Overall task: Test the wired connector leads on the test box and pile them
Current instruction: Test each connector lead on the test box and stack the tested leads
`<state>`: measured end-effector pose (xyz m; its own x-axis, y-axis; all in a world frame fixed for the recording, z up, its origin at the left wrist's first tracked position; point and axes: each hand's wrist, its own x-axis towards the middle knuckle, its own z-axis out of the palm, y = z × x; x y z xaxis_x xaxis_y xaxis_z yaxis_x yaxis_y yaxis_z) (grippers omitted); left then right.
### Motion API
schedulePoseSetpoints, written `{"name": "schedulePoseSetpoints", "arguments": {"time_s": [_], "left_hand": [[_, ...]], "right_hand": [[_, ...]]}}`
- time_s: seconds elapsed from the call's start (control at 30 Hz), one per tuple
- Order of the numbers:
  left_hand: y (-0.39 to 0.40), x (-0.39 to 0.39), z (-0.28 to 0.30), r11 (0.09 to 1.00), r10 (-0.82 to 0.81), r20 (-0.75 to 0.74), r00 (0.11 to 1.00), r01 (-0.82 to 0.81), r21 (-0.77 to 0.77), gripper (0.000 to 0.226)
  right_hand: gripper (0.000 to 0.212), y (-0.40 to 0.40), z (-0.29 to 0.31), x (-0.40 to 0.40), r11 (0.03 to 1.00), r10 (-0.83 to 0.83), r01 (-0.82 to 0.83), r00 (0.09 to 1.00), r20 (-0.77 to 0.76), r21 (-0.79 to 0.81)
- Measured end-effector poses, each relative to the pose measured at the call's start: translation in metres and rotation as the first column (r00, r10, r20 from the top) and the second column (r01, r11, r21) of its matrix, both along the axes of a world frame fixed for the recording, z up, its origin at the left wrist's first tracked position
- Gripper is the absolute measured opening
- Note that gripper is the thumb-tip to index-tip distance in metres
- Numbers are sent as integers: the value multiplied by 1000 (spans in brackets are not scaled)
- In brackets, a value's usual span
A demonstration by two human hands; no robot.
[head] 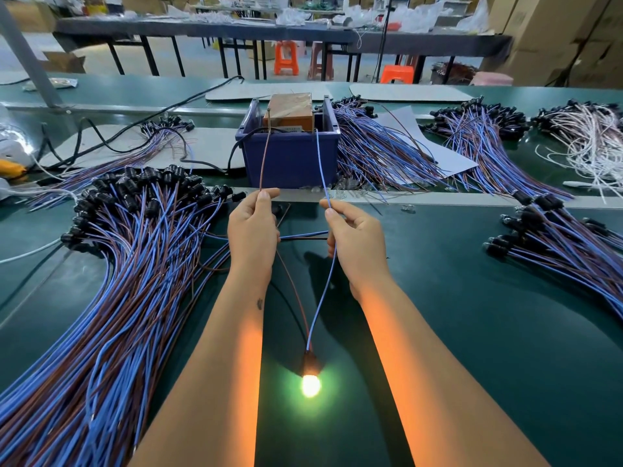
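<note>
Lead [312, 318] under test: lamp [310, 385] lit, lying on belt [472, 332] below both grips, between forearms. I judge test step in hand, result good. Brown wire [264, 153] runs up from left hand [253, 230] to box [290, 112] in blue bin [290, 156]; blue wire [322, 163] up from right hand [357, 237]. Left thumb and forefinger pinch brown wire; right pinch blue wire. Both hands raised, palms inward. Next, I think: lift ends off contacts, lay lead on pile [135, 264] left of left grip.

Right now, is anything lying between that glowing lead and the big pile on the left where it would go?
Only the person's own left forearm lies between the lit lead and the pile; the mat there looks bare.
</note>
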<state>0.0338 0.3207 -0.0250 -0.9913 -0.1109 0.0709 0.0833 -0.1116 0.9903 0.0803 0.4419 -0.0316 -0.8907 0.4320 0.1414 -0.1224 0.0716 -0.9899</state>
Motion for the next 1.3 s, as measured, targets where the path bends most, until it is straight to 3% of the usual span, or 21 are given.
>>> {"name": "schedulePoseSetpoints", "arguments": {"time_s": [0.47,0.6,0.7,0.8,1.0,1.17,1.3], "left_hand": [[0,-1,0,1000,-19,8,1000,19,14,29],[-4,-2,5,984,-167,-5,986,167,57,33],[-5,1,7,952,-305,-11,952,305,5,34],[-2,6,7,918,-393,36,919,390,67,31],[0,13,7,882,-463,48,885,455,127,26],[-3,12,8,904,-414,83,907,398,158,23],[-6,7,11,887,-379,112,919,325,329,20]], "right_hand": [[22,-1,3,2,1000,0,0,999,-34,-8],[26,-4,6,6,998,64,-63,988,-141,12],[30,-7,6,7,991,112,-97,979,-171,96],[34,-11,6,9,977,138,-105,974,-178,185],[11,-14,8,13,986,138,-120,977,-165,116],[17,-10,7,13,972,174,-144,972,-156,186],[29,-7,2,11,950,177,-132,975,-137,284]]}}
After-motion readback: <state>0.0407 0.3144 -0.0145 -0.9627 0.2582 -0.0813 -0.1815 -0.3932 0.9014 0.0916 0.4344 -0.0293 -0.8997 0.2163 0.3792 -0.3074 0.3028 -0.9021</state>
